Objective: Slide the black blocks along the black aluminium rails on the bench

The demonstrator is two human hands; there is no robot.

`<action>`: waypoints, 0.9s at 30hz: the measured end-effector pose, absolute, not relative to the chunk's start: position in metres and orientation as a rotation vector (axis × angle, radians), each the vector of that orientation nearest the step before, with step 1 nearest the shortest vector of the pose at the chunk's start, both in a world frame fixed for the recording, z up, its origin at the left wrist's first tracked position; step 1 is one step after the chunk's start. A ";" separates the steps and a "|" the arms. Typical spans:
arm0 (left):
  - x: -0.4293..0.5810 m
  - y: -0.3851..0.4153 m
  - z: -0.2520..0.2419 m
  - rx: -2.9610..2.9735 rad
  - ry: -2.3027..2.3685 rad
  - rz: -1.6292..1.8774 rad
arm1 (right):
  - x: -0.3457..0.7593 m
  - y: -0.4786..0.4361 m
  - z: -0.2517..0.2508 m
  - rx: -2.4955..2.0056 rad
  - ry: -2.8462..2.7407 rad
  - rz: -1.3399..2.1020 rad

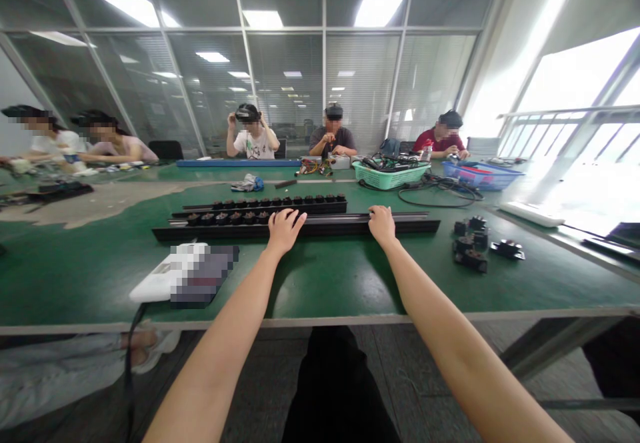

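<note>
A long black rail [335, 228] lies crosswise in front of me, with a row of round-topped black modules [221, 218] seated in its left part. My left hand [285, 230] is on the rail at the right end of that row, fingers curved over the top and thumb apart; the spot under the palm is hidden. Farther right, my right hand [383, 225] curls its fingers over the rail near its right end. The rail between both hands shows a bare channel. Just behind lies a second black rail [265, 208], filled with similar modules.
Several loose black modules [470, 250] sit at the right. A white device [160, 276] lies at the front left. Farther back are a green basket [390, 176] with cables, a blue basket [483, 175] and a cloth [247, 183]. People sit across the green table [330, 283].
</note>
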State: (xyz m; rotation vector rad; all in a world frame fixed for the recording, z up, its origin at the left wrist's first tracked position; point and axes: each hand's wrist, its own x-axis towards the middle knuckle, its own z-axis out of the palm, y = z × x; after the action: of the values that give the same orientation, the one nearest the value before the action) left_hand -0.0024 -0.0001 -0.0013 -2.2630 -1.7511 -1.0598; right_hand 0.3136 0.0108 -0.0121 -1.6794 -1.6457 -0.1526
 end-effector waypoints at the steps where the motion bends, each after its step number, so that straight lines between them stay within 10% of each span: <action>1: -0.002 0.000 -0.001 -2.262 -1.752 -1.059 | 0.314 0.011 -0.012 -1.674 -1.639 -0.145; 27: -0.002 -0.004 0.002 -2.274 -1.779 -1.070 | 0.319 0.003 -0.008 -1.737 -1.512 -0.072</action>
State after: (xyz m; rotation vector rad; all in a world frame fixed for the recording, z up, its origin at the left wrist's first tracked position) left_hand -0.0016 -0.0038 0.0018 -2.2740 -1.7793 -1.0701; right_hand 0.3194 0.0031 -0.0077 -1.7374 -1.5124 -0.0721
